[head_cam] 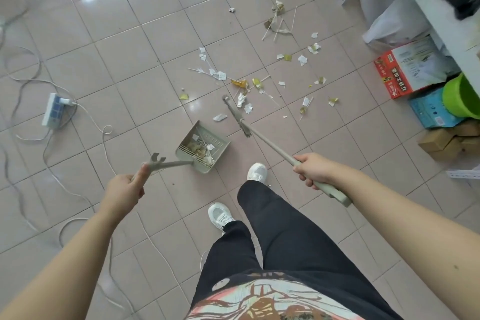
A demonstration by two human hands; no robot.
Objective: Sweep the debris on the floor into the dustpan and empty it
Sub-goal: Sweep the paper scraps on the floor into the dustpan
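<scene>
The right hand (pixel 314 169) is on the right, with its fingers wrapped tight round the long grey broom (pixel 270 147). The broom's long stick slants from the hand up and to the left, down to the pink tiled floor (pixel 130 60). The brush end is the far end. It rests on the floor, just beside the scraps.

The left hand (pixel 124 189) grips the thin stick of the grey-green plastic dustpan (pixel 207 143), with the thumb lying along it. That stick runs from the hand to the right, and its forked tip pokes out past the thumb. The dustpan sits on the floor in front of the white shoes (pixel 257 173), just left of the brush. Its open side faces away from the person, toward the broom. Some paper bits and brown scraps lie inside it.

The debris of torn white paper, yellow wrappers and thin sticks (pixel 239 83) is spread over the floor past the brush, up and to the right.

A white power strip (pixel 53 112) with wires lies far left. A red and white box (pixel 405 70) and a green bucket (pixel 462 96) are at the right edge.
</scene>
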